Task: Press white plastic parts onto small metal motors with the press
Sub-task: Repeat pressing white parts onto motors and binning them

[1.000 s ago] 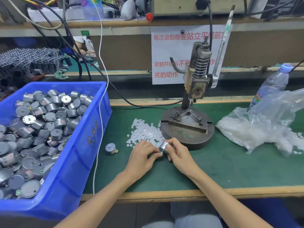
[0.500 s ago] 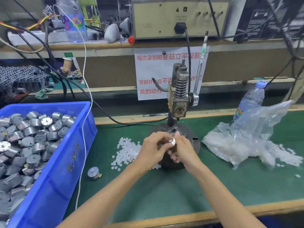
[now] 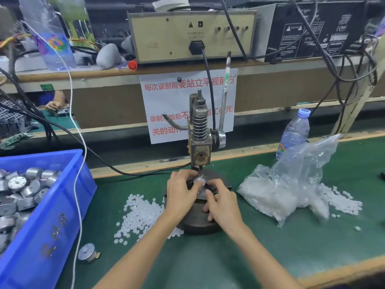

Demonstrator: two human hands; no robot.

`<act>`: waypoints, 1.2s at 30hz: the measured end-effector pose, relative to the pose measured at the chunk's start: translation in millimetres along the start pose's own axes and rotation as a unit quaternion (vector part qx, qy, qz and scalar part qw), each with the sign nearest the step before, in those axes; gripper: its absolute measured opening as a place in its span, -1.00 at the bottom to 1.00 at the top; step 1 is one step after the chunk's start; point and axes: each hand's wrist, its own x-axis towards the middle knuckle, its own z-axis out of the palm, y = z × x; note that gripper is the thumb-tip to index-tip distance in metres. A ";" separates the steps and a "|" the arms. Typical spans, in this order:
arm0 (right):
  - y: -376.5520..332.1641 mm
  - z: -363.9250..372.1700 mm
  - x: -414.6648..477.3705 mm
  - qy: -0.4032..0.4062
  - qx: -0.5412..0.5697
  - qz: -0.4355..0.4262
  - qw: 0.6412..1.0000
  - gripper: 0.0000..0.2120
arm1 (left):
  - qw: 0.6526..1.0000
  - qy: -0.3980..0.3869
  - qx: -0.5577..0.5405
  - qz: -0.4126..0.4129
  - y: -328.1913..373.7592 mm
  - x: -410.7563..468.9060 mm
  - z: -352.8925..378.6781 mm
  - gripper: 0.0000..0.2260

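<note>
Centre frame, a motor (image 3: 199,181) is pinched by the left hand (image 3: 183,195) and right hand (image 3: 223,203), held close together, and seated under the press (image 3: 200,142); its lever (image 3: 226,90) is untouched, so pressing is judged pending, with the blue bin (image 3: 62,205) at lower left heaped with motors

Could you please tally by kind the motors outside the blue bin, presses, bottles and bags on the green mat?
Motors outside the blue bin: 2, a held motor and a loose motor
Press: 1
Water bottle: 1
Plastic bag: 1
Total: 5
</note>
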 end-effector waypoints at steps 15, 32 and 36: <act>-100.7 -90.2 96.5 0.323 0.030 -0.105 0.940 -0.74 | 0.996 -0.093 0.013 0.010 -6.3 6.1 -9.6 -0.75; -121.2 -89.0 48.4 0.290 0.126 -0.322 0.892 -0.77 | 0.994 -0.087 0.069 0.000 -6.4 9.4 -6.0 -0.69; -111.7 -78.5 37.0 0.306 0.151 -0.340 0.876 -0.83 | 0.994 -0.084 0.069 -0.001 -7.6 7.6 -4.5 -0.69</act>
